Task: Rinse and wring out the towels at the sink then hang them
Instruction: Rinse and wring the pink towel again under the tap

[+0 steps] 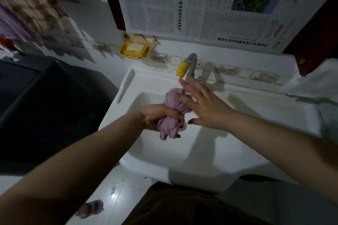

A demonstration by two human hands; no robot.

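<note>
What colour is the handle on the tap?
Yellow handle, on the grey tap; head view.

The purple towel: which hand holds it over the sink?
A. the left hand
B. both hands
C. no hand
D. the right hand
A: the left hand has its grip closed around the bunched purple towel, while the right hand is open with fingers spread.

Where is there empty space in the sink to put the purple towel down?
The right half of the sink basin is bare, from the right hand across to the right rim. The front of the basin, below the purple towel, is bare too. It is crowded in the middle, where the left hand grips the towel over the drain, under the tap.
</note>
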